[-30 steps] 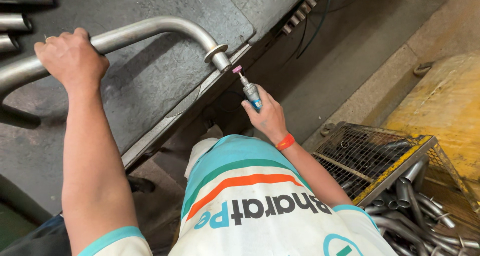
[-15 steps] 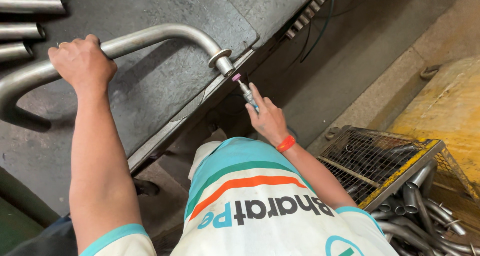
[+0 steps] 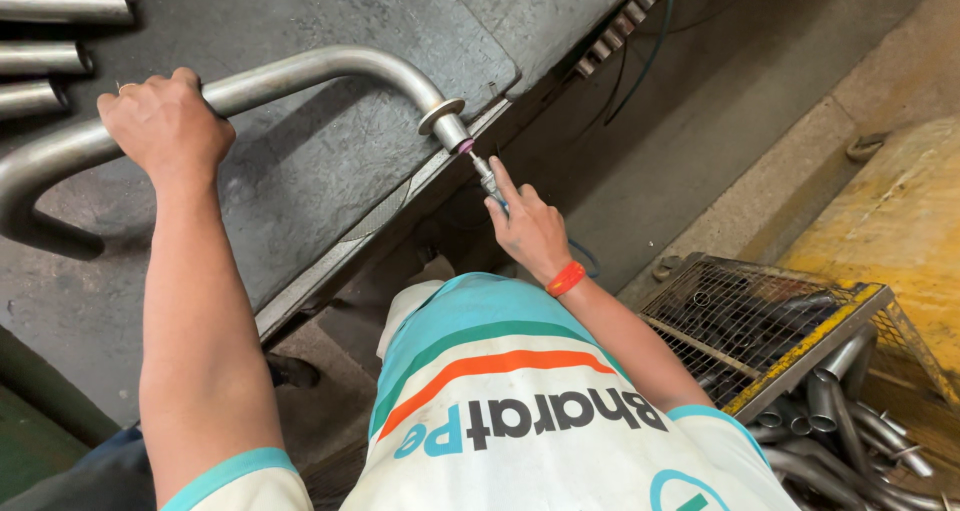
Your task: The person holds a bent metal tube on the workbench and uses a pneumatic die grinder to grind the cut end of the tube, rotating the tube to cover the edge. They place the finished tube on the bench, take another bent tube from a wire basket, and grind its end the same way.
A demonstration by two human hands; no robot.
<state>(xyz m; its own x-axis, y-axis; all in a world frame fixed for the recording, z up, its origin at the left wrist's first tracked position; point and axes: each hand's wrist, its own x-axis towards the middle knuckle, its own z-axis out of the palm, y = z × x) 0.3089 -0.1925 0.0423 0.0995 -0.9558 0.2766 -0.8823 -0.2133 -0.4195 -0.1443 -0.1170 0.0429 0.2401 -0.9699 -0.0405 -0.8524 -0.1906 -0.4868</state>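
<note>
- left hand (image 3: 165,126): fingers wrapped tight around the bent steel pipe (image 3: 300,71), pinning it on the dark metal surface (image 3: 330,171).
- bent steel pipe: lies across the surface; its flanged end (image 3: 447,123) juts past the surface's edge.
- right hand (image 3: 530,233): fingers closed around a small grinding tool (image 3: 488,179), its pink tip (image 3: 466,147) at the pipe's open end.
- wire basket (image 3: 760,321): lower right, above loose pipes (image 3: 850,421).
</note>
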